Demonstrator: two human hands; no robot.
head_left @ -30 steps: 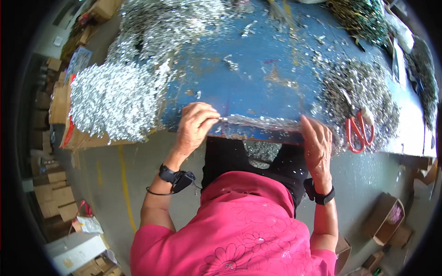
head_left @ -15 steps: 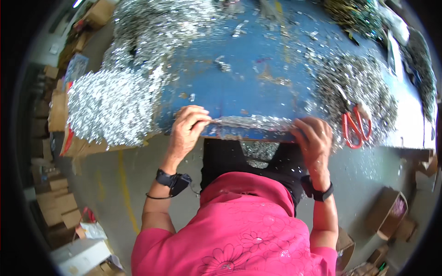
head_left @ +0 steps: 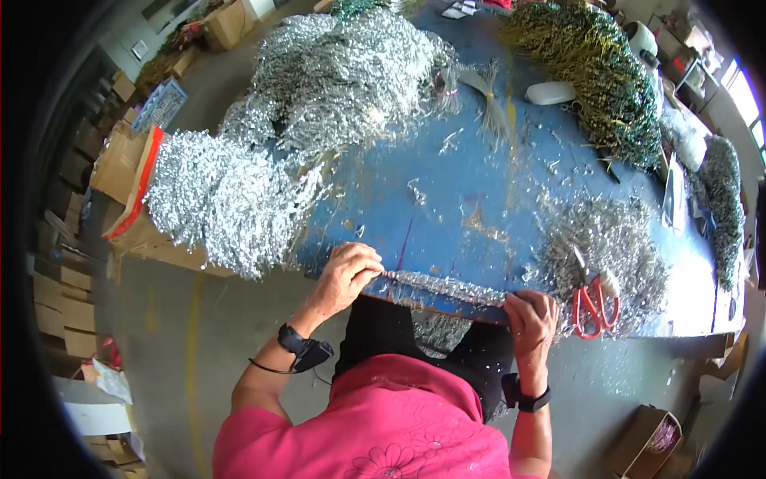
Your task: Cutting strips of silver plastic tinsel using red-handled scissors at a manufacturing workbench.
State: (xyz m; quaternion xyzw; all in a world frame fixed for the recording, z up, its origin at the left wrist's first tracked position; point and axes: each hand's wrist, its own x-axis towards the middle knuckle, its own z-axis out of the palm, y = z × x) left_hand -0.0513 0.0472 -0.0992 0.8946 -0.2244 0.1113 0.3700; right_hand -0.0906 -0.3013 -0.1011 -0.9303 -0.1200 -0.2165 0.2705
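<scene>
A thin silver tinsel strand (head_left: 451, 288) stretches between my hands along the near edge of the blue table (head_left: 383, 188). Its left end is pinched in the fingers of my left hand (head_left: 348, 275). My right hand (head_left: 531, 318) has its fingers closed around the other end. Right beside that hand lies a loose heap of silver tinsel (head_left: 630, 239), with red-handled scissors (head_left: 589, 307) resting on it. Left of my left hand, a thick bundle of silver tinsel (head_left: 231, 199) hangs over the table's edge.
A larger silver tinsel pile (head_left: 343, 80) lies at the back left, and green-gold tinsel (head_left: 598, 76) at the back right. Near them are a bundle of thin wires (head_left: 491, 104) and a white oval object (head_left: 550, 93). A cardboard box (head_left: 128, 188) stands by the left edge.
The view has tilted up, showing more of the table's far side. Both hands still hold the tinsel strand taut, in much the same pose.
</scene>
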